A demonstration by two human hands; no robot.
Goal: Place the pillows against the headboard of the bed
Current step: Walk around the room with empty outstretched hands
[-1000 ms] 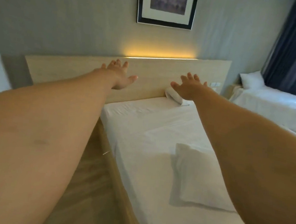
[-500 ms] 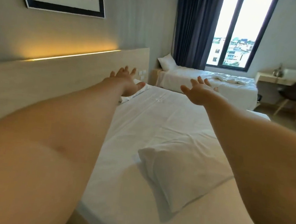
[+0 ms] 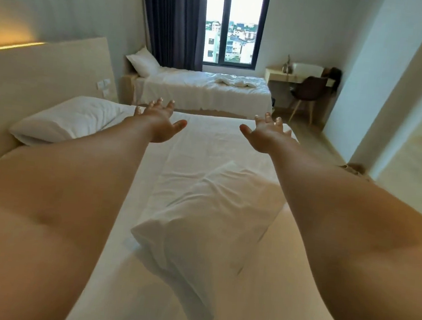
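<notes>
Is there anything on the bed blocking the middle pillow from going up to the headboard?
Nothing visible. Only bare sheet lies between the middle pillow and the headboard; the other pillow already sits there, farther along.

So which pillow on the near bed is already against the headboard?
The pillow at the left, touching the headboard. The other pillow lies mid-mattress between the arms, away from it.

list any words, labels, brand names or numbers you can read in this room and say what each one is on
No text can be read anywhere in this view.
Wall switch plates beside the headboard: any markings are too small to tell.
Buildings through the window: any signs are too small and blurred to read.
Pillows, bed sheet and items on the desk: no tags, brands or print show.
</notes>
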